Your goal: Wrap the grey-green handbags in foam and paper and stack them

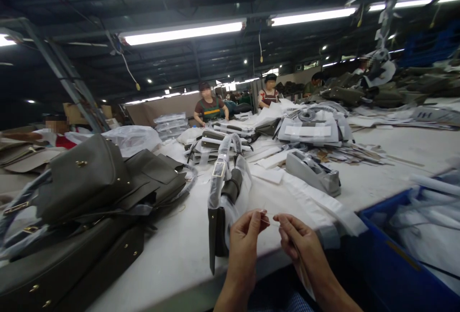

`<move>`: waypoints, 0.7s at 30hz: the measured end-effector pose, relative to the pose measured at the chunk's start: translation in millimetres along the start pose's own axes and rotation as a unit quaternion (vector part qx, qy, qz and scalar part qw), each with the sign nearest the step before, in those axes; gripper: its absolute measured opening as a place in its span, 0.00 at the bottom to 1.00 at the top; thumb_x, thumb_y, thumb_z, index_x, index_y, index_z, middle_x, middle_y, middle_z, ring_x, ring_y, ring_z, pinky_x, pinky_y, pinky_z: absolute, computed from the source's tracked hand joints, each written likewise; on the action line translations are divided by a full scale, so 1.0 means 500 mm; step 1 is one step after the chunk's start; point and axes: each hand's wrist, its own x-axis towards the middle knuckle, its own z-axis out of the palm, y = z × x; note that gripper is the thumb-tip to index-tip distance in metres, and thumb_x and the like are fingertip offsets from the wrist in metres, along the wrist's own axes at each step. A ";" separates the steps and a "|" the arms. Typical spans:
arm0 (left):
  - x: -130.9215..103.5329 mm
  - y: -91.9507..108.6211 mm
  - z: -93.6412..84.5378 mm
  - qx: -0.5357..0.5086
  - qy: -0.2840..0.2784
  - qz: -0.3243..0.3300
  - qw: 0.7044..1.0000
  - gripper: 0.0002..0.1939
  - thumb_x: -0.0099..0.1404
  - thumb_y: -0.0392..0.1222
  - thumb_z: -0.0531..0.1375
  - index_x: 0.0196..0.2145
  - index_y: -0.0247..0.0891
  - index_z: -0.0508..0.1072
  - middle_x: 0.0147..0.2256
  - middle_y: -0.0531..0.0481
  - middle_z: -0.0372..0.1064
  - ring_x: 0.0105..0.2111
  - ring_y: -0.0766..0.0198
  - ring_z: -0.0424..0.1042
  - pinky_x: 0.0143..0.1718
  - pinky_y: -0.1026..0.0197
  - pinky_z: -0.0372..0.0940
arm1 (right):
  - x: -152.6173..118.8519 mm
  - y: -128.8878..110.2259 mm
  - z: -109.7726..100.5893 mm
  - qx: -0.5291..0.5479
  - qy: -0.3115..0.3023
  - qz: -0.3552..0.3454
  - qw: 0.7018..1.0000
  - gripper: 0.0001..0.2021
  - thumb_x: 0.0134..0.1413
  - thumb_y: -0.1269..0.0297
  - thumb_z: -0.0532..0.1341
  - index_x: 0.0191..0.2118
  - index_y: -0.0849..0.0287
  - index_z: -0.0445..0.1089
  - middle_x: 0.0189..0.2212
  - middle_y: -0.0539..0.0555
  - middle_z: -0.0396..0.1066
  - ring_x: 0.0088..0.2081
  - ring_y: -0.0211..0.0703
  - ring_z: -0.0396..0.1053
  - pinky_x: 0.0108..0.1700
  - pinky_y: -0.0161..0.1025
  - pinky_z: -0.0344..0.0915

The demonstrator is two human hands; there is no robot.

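A thin pale string (270,214) stretches in a small loop between my two hands, above the table's front edge. My left hand (244,240) pinches one side of it between thumb and fingertips. With a similar pinch, my right hand (304,245) grips the other side. From under the right palm hangs a light, narrow strip (304,271); its kind cannot be made out. Just left of my left hand stands an olive handbag (216,237), upright on the table, its strap and gold buckle (218,168) wrapped in clear plastic.
Olive bags (86,178) are piled at left on the white table (172,249). A grey tape dispenser (312,174) and white paper strips (316,202) lie beyond my hands. At right stands a blue bin (391,264) with plastic wrap. Co-workers (210,108) are across the table.
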 end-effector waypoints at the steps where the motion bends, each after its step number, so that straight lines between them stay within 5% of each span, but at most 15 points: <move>1: -0.005 0.009 -0.003 -0.030 0.003 -0.018 0.999 0.19 0.62 0.55 0.65 0.38 0.34 0.80 0.34 0.45 0.74 0.37 0.60 0.73 0.45 0.57 0.70 | 0.005 -0.003 0.000 0.009 -0.005 0.011 1.000 0.19 0.49 0.48 0.70 0.36 0.61 0.74 0.16 0.42 0.54 0.16 0.24 0.43 0.18 0.29 0.39; 3: -0.018 0.037 -0.017 -0.026 0.009 -0.009 1.000 0.18 0.61 0.55 0.66 0.36 0.34 0.79 0.31 0.46 0.73 0.34 0.62 0.72 0.42 0.60 0.70 | 0.018 -0.013 -0.001 0.006 -0.006 0.021 1.000 0.20 0.48 0.48 0.70 0.37 0.61 0.74 0.15 0.40 0.49 0.16 0.25 0.41 0.18 0.29 0.38; 7: -0.020 0.114 -0.089 0.163 0.080 0.147 0.972 0.14 0.65 0.52 0.63 0.41 0.39 0.79 0.35 0.47 0.75 0.33 0.64 0.73 0.39 0.63 0.69 | 0.061 -0.044 0.012 -0.127 -0.020 -0.009 0.992 0.23 0.47 0.46 0.70 0.41 0.62 0.76 0.15 0.42 0.52 0.18 0.28 0.46 0.19 0.29 0.43; 11: 0.051 0.168 -0.184 0.231 0.168 0.206 0.936 0.16 0.66 0.50 0.62 0.47 0.41 0.76 0.43 0.47 0.75 0.39 0.62 0.74 0.42 0.63 0.68 | 0.116 -0.072 0.069 -0.263 -0.092 -0.098 0.955 0.22 0.51 0.45 0.66 0.39 0.61 0.79 0.16 0.45 0.57 0.20 0.32 0.55 0.22 0.31 0.51; 15: 0.149 0.183 -0.230 0.284 0.018 0.095 0.954 0.18 0.61 0.48 0.65 0.46 0.37 0.78 0.46 0.44 0.75 0.39 0.59 0.73 0.37 0.63 0.66 | 0.161 -0.076 0.138 -0.306 -0.138 -0.156 0.929 0.20 0.53 0.46 0.64 0.37 0.59 0.81 0.17 0.47 0.63 0.23 0.35 0.60 0.27 0.33 0.58; 21: 0.213 0.202 -0.209 0.287 -0.166 0.023 0.943 0.19 0.55 0.47 0.70 0.42 0.35 0.80 0.39 0.44 0.78 0.39 0.55 0.74 0.40 0.60 0.66 | 0.190 -0.051 0.203 -0.306 -0.208 -0.173 0.913 0.18 0.56 0.50 0.62 0.37 0.59 0.82 0.21 0.50 0.72 0.22 0.36 0.61 0.27 0.35 0.58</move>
